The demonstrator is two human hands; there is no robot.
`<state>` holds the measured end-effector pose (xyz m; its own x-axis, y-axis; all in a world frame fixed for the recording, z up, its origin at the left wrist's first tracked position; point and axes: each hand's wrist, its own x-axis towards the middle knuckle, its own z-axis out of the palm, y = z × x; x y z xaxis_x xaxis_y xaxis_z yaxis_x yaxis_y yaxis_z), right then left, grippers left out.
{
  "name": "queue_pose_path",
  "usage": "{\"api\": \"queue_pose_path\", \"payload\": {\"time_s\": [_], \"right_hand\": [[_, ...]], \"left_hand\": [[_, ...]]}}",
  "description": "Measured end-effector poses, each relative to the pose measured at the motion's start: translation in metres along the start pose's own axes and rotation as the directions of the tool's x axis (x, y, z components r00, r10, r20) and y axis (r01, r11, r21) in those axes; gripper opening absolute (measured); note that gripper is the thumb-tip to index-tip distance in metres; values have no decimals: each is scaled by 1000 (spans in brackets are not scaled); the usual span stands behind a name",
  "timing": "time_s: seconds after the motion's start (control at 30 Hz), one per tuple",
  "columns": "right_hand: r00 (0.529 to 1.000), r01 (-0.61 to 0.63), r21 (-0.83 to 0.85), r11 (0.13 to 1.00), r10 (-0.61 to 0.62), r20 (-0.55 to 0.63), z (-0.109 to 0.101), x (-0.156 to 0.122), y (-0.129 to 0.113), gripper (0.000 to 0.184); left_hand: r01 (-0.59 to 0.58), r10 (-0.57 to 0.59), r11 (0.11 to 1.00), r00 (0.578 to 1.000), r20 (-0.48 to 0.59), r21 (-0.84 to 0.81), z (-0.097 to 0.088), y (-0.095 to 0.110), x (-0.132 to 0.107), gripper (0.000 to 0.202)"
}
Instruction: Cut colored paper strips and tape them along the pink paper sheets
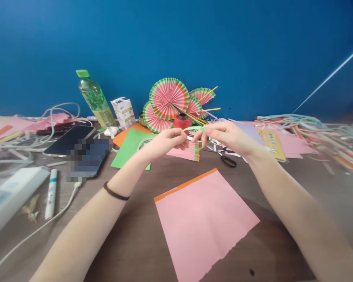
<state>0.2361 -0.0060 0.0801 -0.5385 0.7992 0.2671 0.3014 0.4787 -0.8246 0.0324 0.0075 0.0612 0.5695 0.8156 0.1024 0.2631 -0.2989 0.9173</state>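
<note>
On the desk (pixel 129 243) the pink sheet (pixel 206 219) lies flat and near, apart from my grip. Pleated paper fans (pixel 169 96) bound my reach on the far side. My left hand (pixel 172 141) and right hand (pixel 226 135) meet above the desk, fingertips pinching the green strip. Scissors (pixel 222 156) lie right, a red spool (pixel 181 122) just beyond. The looped green strip (pixel 195 128) looks light, springy, easily creased; I'd grip its ends.
</note>
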Motion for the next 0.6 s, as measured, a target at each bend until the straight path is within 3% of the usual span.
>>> {"api": "queue_pose_path", "payload": {"time_s": [0.1,0.2,0.3,0.4,0.5,0.6], "right_hand": [[993,-35,-75,997,26,-117,1,2,1,40],[947,-116,-157,981,62,-314,-6,3,13,41],[886,-252,-240,937,124,-446,-20,4,31,43],[815,-377,-284,882,170,-554,-34,3,45,43],[768,-446,-293,846,194,-611,-42,3,52,41],[755,-464,-256,848,228,-615,-47,2,55,40]], "left_hand": [[20,-20,997,1000,6,72,-1,0,0,26],[104,-149,935,983,109,339,-2,-3,-1,29],[164,-382,765,894,233,623,2,-9,-2,34],[143,-497,647,824,273,749,11,-16,-2,38],[110,-504,585,826,254,803,15,-18,-2,40],[129,-485,574,849,208,808,12,-18,-1,37]]}}
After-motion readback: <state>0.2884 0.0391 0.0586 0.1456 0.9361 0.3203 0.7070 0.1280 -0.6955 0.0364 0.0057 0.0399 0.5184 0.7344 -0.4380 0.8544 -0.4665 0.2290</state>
